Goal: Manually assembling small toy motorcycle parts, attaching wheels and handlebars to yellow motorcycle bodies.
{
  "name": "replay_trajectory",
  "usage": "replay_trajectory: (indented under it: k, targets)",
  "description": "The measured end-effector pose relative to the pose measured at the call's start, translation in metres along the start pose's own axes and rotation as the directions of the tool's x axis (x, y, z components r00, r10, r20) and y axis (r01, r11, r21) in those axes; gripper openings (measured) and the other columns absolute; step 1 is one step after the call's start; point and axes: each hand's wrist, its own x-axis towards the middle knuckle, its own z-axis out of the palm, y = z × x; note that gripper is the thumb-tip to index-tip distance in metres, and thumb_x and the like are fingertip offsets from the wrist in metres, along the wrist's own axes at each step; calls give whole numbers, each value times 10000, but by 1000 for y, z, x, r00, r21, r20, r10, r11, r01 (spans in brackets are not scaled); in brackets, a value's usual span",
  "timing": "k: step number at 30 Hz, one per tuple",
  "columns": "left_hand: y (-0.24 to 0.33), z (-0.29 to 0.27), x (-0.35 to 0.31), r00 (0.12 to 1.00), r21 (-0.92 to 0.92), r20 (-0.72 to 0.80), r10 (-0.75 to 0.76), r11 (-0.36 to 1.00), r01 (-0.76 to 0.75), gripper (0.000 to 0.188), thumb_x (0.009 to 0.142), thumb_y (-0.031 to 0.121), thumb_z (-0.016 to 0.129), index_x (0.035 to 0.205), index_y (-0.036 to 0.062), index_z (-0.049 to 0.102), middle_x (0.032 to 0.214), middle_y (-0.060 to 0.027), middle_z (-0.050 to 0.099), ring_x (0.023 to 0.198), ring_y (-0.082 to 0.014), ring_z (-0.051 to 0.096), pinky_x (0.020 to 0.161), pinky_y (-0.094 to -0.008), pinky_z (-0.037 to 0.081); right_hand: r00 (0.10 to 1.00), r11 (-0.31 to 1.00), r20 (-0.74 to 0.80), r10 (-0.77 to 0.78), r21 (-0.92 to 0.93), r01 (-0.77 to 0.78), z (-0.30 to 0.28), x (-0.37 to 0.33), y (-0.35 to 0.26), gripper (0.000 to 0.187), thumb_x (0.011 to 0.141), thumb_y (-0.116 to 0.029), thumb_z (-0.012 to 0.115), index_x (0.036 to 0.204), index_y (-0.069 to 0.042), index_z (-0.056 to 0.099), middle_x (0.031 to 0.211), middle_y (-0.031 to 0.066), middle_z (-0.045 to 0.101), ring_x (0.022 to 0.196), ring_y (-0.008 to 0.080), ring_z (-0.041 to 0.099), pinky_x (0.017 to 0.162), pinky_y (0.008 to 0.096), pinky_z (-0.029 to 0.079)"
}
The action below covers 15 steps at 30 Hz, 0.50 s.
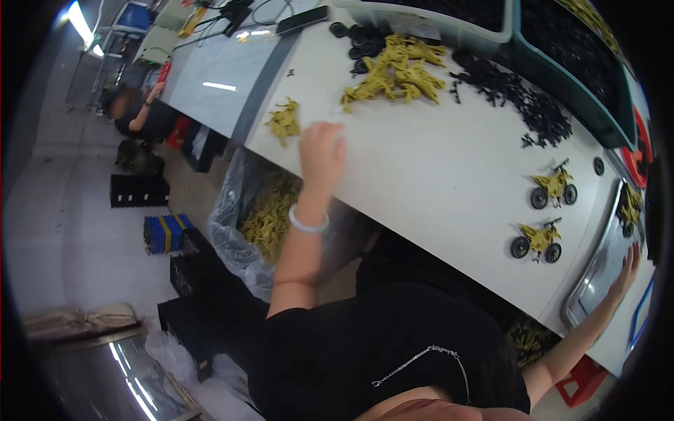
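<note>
Hands well apart | left hand (pixel 323 156) nearer, grip unclear from blur | yellow parts (pixel 283 122) just far-left of it, axis unclear | right hand (pixel 623 275) spread at metal tray (pixel 595 281)

The left hand (pixel 323 156) is just beside a small olive-yellow plastic pile (pixel 284 122) on a white tabletop (pixel 428 165), the outstretched right hand (pixel 624 276) at a silver metal tray (pixel 594 282) near two yellow-and-black toy motorcycles (pixel 554 186).
</note>
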Motion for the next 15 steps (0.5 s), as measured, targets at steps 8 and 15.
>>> replay_trajectory:
  k: [8,15]
  targets:
    - [-151,46,15,860,108,-113,-497,855,508,432,726,287,757,1060,47,625,1096,-160,560,1054,-340,512,905,-450,418,991,996,130,-31,92,19,33,-129,-82,357,954,-165,521,1285,-31,531,1293,84,555,1148,170,523,987,299,377]
    - [-121,48,5,915,-141,-274,-296,953,267,293,745,50,708,1024,5,632,980,-165,630,922,-336,580,832,-411,455,994,982,85,-69,183,53,119,-211,-138,273,902,-23,558,1171,7,591,1147,87,616,1030,146,562,906,266,435]
